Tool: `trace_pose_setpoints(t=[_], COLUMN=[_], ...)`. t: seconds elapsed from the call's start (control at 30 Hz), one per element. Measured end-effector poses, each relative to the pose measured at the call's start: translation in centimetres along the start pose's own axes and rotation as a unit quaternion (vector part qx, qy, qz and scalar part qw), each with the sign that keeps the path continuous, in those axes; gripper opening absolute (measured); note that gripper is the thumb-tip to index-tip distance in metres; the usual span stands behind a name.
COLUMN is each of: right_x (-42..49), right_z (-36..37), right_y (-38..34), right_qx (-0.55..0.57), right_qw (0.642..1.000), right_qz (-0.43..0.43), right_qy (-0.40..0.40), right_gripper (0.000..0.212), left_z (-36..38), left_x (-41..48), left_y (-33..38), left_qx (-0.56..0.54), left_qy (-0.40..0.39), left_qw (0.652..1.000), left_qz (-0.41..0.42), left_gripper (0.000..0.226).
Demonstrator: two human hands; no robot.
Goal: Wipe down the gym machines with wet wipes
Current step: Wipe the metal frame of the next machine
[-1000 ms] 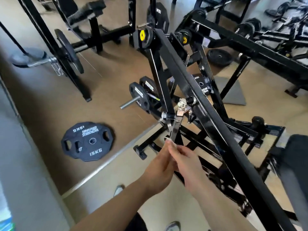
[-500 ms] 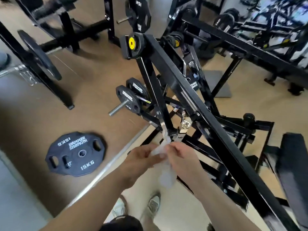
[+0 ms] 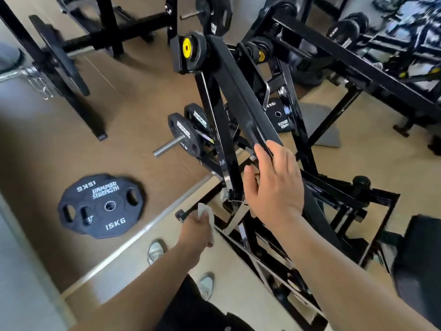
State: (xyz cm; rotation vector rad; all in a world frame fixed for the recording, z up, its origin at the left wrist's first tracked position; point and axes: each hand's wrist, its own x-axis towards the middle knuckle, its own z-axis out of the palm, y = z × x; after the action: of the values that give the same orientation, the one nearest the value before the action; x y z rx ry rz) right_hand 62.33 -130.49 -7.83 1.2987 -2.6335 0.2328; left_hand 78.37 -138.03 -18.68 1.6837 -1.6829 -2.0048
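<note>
A black plate-loaded gym machine fills the middle of the head view, its long slanted arm [image 3: 241,91] running from a yellow-capped pivot [image 3: 188,47] down toward me. My right hand [image 3: 274,185] rests on the lower part of that arm, fingers spread along its edge and wrapping it loosely. My left hand [image 3: 198,229] hangs lower and to the left, clear of the frame, shut on a crumpled white wet wipe [image 3: 205,212]. A chrome bracket by the arm is mostly hidden behind my right hand.
A loose 15 kg plate [image 3: 101,206] lies on the tan floor at left. Two plates sit on the machine's side peg [image 3: 183,134]. Other black racks and benches crowd the back and right. A black seat pad [image 3: 420,266] is at right. My shoes [image 3: 156,250] stand below.
Both hands were together at the chrome bracket with the wipe. Now they have parted: the right rose onto the slanted arm, the left dropped away holding the wipe. The view shifted closer.
</note>
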Motion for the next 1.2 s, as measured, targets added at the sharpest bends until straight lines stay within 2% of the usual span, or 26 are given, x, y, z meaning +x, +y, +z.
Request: trace_pose_setpoints(t=[0.1, 0.17, 0.23, 0.3, 0.33, 0.4, 0.47, 0.57, 0.63, 0.73, 0.83, 0.87, 0.97, 1.07, 1.1, 1.13, 1.2], right_x=[-0.1, -0.2, -0.1, -0.1, -0.2, -0.2, -0.3, -0.2, -0.3, -0.2, -0.2, -0.2, -0.1, -0.2, -0.2, -0.2, -0.2], right_z=[0.4, 0.6, 0.8, 1.0, 1.1, 1.3, 1.6, 1.8, 1.8, 2.0, 2.1, 2.1, 2.2, 2.2, 2.3, 2.3, 2.4], right_y=[-0.4, -0.4, -0.4, -0.5, -0.5, -0.5, -0.5, -0.5, -0.6, -0.6, -0.5, -0.5, -0.6, -0.5, -0.5, -0.5, -0.4], right_qx=[-0.061, -0.064, -0.067, -0.071, -0.073, -0.078, -0.085, -0.088, -0.088, -0.087, -0.086, -0.086, -0.08, -0.081, -0.082, -0.083, -0.085], right_qw=[0.998, 0.997, 0.997, 0.996, 0.995, 0.995, 0.993, 0.992, 0.991, 0.99, 0.989, 0.989, 0.989, 0.99, 0.99, 0.99, 0.989], right_qz=[-0.019, -0.022, -0.024, -0.029, -0.029, -0.029, -0.028, -0.032, -0.031, -0.032, -0.031, -0.032, -0.032, -0.03, -0.03, -0.029, -0.028], right_qy=[0.005, 0.026, 0.039, 0.048, 0.053, 0.063, 0.075, 0.088, 0.095, 0.103, 0.113, 0.114, 0.116, 0.114, 0.113, 0.114, 0.118], right_gripper=[0.051, 0.05, 0.05, 0.049, 0.048, 0.044, 0.04, 0.035, 0.033, 0.032, 0.03, 0.03, 0.03, 0.03, 0.03, 0.03, 0.031], left_z=[1.5, 2.5, 4.1, 6.6, 8.1, 9.9, 10.2, 9.7, 9.9, 10.2, 10.0, 9.7, 9.0, 10.2, 10.8, 11.3, 11.9], left_x=[1.5, 2.0, 1.1, -0.1, -0.7, -1.2, -0.1, 3.1, 4.7, 2.8, 0.0, 0.1, 3.7, 7.1, 7.1, 6.8, 4.0], left_y=[-0.1, 0.1, 1.2, 1.8, 1.4, 0.6, -0.3, -1.4, -1.9, -0.9, -1.1, -1.4, -2.3, -2.7, -2.5, -2.3, -1.5], left_qx=[0.069, 0.04, -0.076, -0.178, -0.205, -0.253, -0.268, -0.241, -0.239, -0.254, -0.326, -0.358, -0.375, -0.289, -0.281, -0.293, -0.338], left_qy=[0.006, 0.004, -0.053, -0.119, -0.134, -0.134, -0.143, -0.16, -0.171, -0.161, -0.163, -0.165, -0.146, -0.123, -0.121, -0.118, -0.103], left_qw=[0.996, 0.996, 0.995, 0.977, 0.969, 0.958, 0.953, 0.956, 0.952, 0.953, 0.931, 0.919, 0.913, 0.939, 0.938, 0.934, 0.923], left_qz=[0.051, 0.084, 0.043, 0.008, 0.018, 0.031, 0.02, -0.052, -0.09, -0.031, -0.003, -0.017, -0.074, -0.142, -0.161, -0.17, -0.151], left_gripper=[0.037, 0.035, 0.024, 0.038, 0.048, 0.052, 0.053, 0.069, 0.07, 0.061, 0.056, 0.057, 0.061, 0.046, 0.042, 0.043, 0.06])
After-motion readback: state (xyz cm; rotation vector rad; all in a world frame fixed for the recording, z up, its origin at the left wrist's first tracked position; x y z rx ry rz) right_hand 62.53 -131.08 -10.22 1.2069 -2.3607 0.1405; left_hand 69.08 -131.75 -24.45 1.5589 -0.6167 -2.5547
